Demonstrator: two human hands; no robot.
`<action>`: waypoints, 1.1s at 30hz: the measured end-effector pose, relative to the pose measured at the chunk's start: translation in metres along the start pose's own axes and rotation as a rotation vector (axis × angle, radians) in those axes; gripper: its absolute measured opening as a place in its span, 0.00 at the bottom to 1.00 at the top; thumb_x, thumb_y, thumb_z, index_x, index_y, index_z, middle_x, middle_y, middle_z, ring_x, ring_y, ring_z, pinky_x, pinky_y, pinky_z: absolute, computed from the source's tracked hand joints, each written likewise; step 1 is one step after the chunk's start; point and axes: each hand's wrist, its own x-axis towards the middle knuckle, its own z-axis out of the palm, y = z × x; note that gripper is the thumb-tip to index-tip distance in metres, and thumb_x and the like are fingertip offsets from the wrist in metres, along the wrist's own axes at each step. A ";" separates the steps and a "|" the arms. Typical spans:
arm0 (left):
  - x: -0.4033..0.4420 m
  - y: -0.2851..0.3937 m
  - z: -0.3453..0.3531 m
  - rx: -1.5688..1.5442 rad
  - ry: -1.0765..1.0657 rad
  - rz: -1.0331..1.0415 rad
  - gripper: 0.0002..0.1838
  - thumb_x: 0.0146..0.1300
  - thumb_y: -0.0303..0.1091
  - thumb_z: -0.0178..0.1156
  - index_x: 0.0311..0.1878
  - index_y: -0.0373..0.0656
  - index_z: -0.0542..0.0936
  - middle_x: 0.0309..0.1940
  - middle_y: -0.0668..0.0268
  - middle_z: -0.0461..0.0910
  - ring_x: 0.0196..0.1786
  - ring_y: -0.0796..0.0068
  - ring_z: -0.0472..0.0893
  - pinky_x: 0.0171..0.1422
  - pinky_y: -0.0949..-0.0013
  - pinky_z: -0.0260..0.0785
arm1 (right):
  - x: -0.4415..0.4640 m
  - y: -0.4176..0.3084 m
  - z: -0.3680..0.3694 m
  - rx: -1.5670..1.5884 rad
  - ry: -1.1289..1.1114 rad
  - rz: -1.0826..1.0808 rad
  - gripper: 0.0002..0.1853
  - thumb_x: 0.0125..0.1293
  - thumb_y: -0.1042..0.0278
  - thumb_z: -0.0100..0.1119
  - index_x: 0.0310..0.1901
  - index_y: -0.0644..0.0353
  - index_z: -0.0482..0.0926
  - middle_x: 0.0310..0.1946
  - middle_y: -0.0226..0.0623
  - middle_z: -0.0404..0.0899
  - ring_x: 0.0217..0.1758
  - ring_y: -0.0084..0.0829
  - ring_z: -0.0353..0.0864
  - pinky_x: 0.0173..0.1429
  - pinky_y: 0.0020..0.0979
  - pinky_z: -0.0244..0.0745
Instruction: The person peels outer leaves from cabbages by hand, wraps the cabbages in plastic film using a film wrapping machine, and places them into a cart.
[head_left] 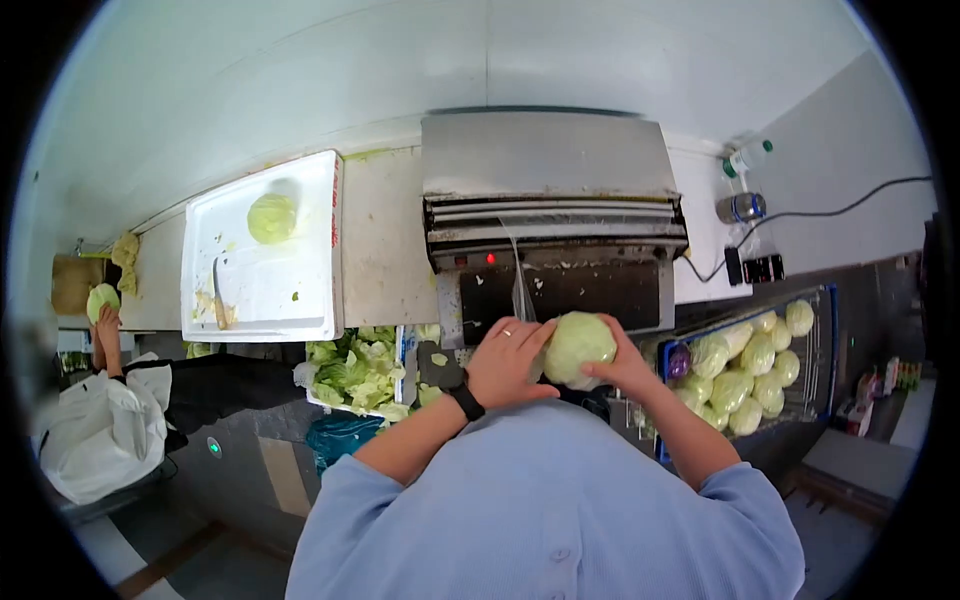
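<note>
A pale green cabbage [580, 349] is held in front of my body, between my two hands. My right hand [628, 362] grips its right side, with the thumb low on the front. On the left side, my left hand [502, 362] curls its fingers and thumb toward the cabbage; its fingertips are partly hidden behind it. A twisted strip of clear film [520, 285] runs from the wrapping machine [550, 165] down to near my left fingers. Below the machine's rollers lies its dark plate [600, 295], with small scraps on it.
Left, a white foam tray [322, 250] holds a cabbage [271, 219] and a knife [219, 292]. Below is a bin of loose leaves [360, 370]. Wrapped cabbages [735, 388] fill a blue-edged crate at right. Far left, a co-worker's hand [106, 325] holds a cabbage. A cable [830, 215] crosses right.
</note>
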 end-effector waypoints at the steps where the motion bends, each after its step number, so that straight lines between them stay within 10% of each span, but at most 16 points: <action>1: -0.005 -0.007 -0.007 -0.001 0.028 0.074 0.50 0.47 0.56 0.76 0.70 0.40 0.69 0.56 0.58 0.78 0.60 0.58 0.77 0.73 0.52 0.62 | -0.005 0.004 0.006 0.166 0.019 0.022 0.48 0.53 0.64 0.80 0.73 0.58 0.60 0.64 0.41 0.72 0.67 0.36 0.73 0.69 0.39 0.72; 7: -0.016 -0.027 -0.027 0.008 -0.059 0.294 0.22 0.52 0.29 0.71 0.53 0.45 0.80 0.53 0.65 0.81 0.58 0.59 0.77 0.70 0.54 0.65 | -0.034 -0.015 0.024 0.083 -0.139 0.041 0.48 0.56 0.63 0.78 0.75 0.58 0.59 0.64 0.39 0.73 0.66 0.32 0.73 0.69 0.37 0.71; 16: -0.053 0.025 -0.034 -0.629 0.009 0.004 0.04 0.63 0.27 0.67 0.40 0.38 0.84 0.38 0.66 0.81 0.45 0.68 0.81 0.51 0.66 0.73 | -0.084 0.008 0.018 0.441 -0.144 0.080 0.48 0.58 0.60 0.75 0.77 0.55 0.58 0.67 0.39 0.72 0.69 0.36 0.73 0.71 0.37 0.70; 28: -0.076 0.132 0.052 -1.160 0.361 -0.499 0.08 0.76 0.34 0.58 0.41 0.42 0.79 0.30 0.80 0.73 0.32 0.91 0.68 0.36 0.81 0.61 | -0.156 0.029 0.004 0.468 -0.283 -0.109 0.59 0.45 0.48 0.81 0.76 0.59 0.57 0.68 0.39 0.70 0.71 0.35 0.71 0.74 0.38 0.66; 33: -0.081 0.160 0.075 -1.303 0.501 -0.407 0.06 0.77 0.34 0.57 0.44 0.43 0.76 0.35 0.77 0.75 0.38 0.91 0.71 0.44 0.81 0.67 | -0.172 0.030 0.010 0.490 -0.315 -0.159 0.60 0.44 0.46 0.81 0.75 0.60 0.57 0.68 0.40 0.69 0.72 0.36 0.69 0.75 0.38 0.65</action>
